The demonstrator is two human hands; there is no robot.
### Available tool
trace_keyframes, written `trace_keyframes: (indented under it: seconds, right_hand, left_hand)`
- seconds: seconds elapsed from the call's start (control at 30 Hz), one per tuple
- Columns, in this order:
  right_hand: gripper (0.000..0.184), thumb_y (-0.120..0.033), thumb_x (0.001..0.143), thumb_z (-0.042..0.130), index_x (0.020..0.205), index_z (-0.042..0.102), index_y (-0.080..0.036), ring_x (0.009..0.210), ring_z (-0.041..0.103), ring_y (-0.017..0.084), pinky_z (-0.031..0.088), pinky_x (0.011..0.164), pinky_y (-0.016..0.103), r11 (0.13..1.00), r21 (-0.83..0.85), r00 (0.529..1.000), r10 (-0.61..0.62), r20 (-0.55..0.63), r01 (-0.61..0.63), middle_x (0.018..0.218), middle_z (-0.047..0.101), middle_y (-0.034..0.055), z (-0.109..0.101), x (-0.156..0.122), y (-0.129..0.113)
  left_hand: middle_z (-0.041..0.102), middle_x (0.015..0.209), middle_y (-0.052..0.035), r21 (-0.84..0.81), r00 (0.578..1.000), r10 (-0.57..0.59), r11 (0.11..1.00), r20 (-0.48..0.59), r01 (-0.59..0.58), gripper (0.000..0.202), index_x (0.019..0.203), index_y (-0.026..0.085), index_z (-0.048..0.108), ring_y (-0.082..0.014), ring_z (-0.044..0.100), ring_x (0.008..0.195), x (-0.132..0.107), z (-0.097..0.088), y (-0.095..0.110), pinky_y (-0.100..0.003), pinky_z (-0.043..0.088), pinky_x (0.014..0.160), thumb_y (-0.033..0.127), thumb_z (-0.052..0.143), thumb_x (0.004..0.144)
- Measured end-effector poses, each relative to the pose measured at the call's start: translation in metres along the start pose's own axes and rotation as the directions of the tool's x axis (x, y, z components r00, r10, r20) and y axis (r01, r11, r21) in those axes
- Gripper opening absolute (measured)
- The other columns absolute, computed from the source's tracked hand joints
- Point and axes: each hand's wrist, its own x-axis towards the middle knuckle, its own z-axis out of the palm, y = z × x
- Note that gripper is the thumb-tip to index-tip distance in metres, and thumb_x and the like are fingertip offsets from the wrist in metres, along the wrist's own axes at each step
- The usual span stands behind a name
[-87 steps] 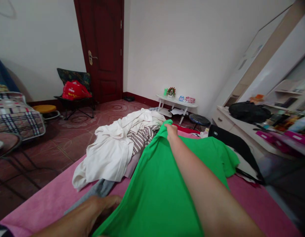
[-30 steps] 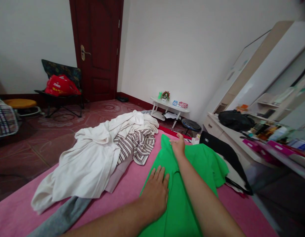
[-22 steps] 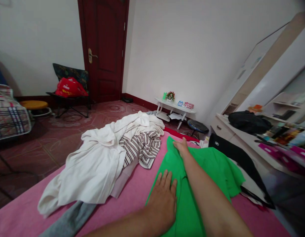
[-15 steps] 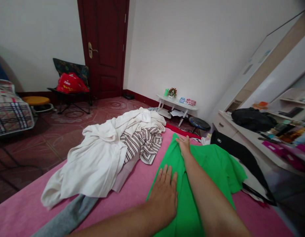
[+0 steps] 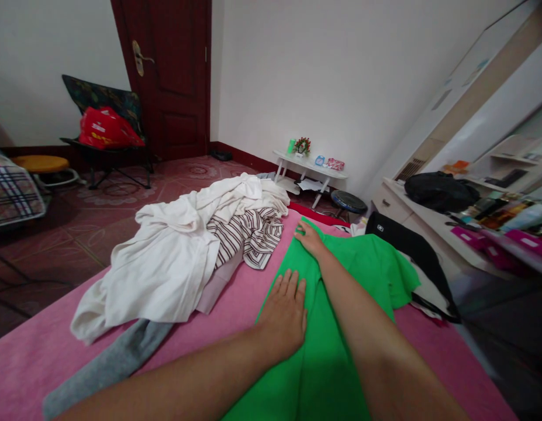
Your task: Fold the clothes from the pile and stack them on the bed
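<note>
Pressing the mostly flat green shirt (image 5: 325, 345), left hand (image 5: 283, 318) spread, right hand (image 5: 310, 240) curled, grip unclear; white clothes (image 5: 165, 263) still rumpled.

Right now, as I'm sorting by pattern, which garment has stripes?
The crumpled striped garment, dark on white, lying between the white clothes and the green T-shirt; those look plain.
</note>
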Motion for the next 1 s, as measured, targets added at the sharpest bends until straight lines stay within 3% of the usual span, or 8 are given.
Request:
trace_keyframes:
  seconds: [0.13, 0.3, 0.47, 0.6, 0.67, 0.73, 0.83, 1.0]
  right_hand:
    - [0.05, -0.023, 0.06, 0.076, 0.108, 0.067, -0.02, 0.127, 0.046, 0.025, 0.028, 0.11, 0.044, 1.0, 0.025, 0.996, 0.004, 0.095, -0.006, 0.128, 0.06, 0.0059, -0.008, -0.031, -0.007]
    - [0.048, -0.043, 0.066, 0.076, 0.11, 0.068, -0.024, 0.137, 0.032, 0.027, 0.012, 0.115, 0.05, 0.999, 0.031, 0.993, 0.023, 0.114, -0.026, 0.134, 0.056, 0.0044, -0.028, -0.094, -0.025]
    - [0.037, -0.046, 0.073, 0.07, 0.103, 0.071, -0.024, 0.131, 0.041, 0.029, 0.02, 0.112, 0.052, 0.989, 0.089, 0.986, 0.103, 0.131, -0.116, 0.128, 0.059, 0.0065, -0.052, -0.162, -0.061]
    - [0.036, -0.031, 0.073, 0.072, 0.109, 0.068, -0.027, 0.122, 0.049, 0.027, 0.029, 0.109, 0.049, 0.996, -0.021, 0.992, -0.084, 0.099, 0.087, 0.127, 0.059, 0.0049, -0.065, -0.231, -0.124]
    - [0.032, -0.027, 0.082, 0.064, 0.113, 0.065, -0.031, 0.115, 0.054, 0.022, 0.037, 0.104, 0.043, 0.964, -0.057, 0.908, -0.224, 0.355, 0.26, 0.12, 0.063, 0.003, -0.067, -0.27, -0.163]
    - [0.042, -0.036, 0.082, 0.066, 0.123, 0.058, -0.031, 0.111, 0.056, 0.02, 0.042, 0.099, 0.037, 0.929, -0.011, 0.723, -0.28, 0.632, 0.369, 0.121, 0.062, 0.0033, -0.065, -0.306, -0.195]
    - [0.033, -0.041, 0.089, 0.057, 0.12, 0.056, -0.03, 0.107, 0.056, 0.017, 0.045, 0.092, 0.032, 0.812, 0.0, 0.564, -0.405, 0.72, 0.583, 0.123, 0.061, 0.0021, -0.05, -0.347, -0.213]
    - [0.02, -0.043, 0.094, 0.046, 0.1, 0.061, -0.03, 0.094, 0.056, 0.012, 0.044, 0.08, 0.028, 0.733, -0.067, 0.638, -0.537, 0.552, 0.676, 0.114, 0.064, -0.0042, -0.019, -0.378, -0.179]
  left_hand:
    - [0.023, 0.153, -0.0174, 0.046, 1.0, 0.018, 0.999, 0.009, -0.018, 0.059, 0.145, 0.005, 0.03, -0.0307, 0.015, 0.142, 0.001, -0.001, -0.001, -0.046, 0.014, 0.116, 0.035, 0.032, 0.094]
    - [0.026, 0.152, -0.018, 0.084, 0.999, 0.032, 0.996, 0.026, -0.034, 0.059, 0.143, 0.002, 0.032, -0.0303, 0.017, 0.142, 0.001, -0.004, -0.001, -0.045, 0.014, 0.115, 0.034, 0.032, 0.094]
    - [0.027, 0.151, -0.0181, 0.113, 0.999, 0.043, 0.993, 0.013, -0.044, 0.058, 0.142, 0.003, 0.033, -0.0299, 0.018, 0.141, -0.001, -0.002, -0.001, -0.045, 0.014, 0.115, 0.035, 0.032, 0.094]
    - [0.026, 0.152, -0.0179, 0.13, 0.998, 0.048, 0.99, 0.034, -0.052, 0.057, 0.142, 0.004, 0.033, -0.0301, 0.017, 0.142, -0.001, -0.002, -0.001, -0.045, 0.013, 0.115, 0.034, 0.031, 0.095]
    - [0.026, 0.152, -0.0181, 0.133, 0.998, 0.046, 0.99, 0.045, -0.051, 0.056, 0.142, 0.004, 0.034, -0.0305, 0.018, 0.141, 0.0, -0.002, -0.002, -0.045, 0.014, 0.115, 0.034, 0.032, 0.095]
    - [0.027, 0.152, -0.0181, 0.13, 0.998, 0.052, 0.99, 0.032, -0.056, 0.056, 0.142, 0.005, 0.035, -0.0305, 0.018, 0.141, -0.001, -0.002, -0.002, -0.045, 0.014, 0.115, 0.034, 0.033, 0.095]
    - [0.029, 0.151, -0.0183, 0.129, 0.998, 0.068, 0.989, 0.001, -0.068, 0.055, 0.141, 0.005, 0.036, -0.0303, 0.02, 0.141, -0.002, -0.002, -0.002, -0.045, 0.015, 0.115, 0.034, 0.034, 0.095]
    - [0.037, 0.146, -0.016, 0.145, 0.995, 0.101, 0.985, -0.019, -0.097, 0.048, 0.137, 0.01, 0.044, -0.0296, 0.031, 0.135, -0.003, -0.007, 0.0, -0.045, 0.024, 0.111, 0.03, 0.038, 0.094]
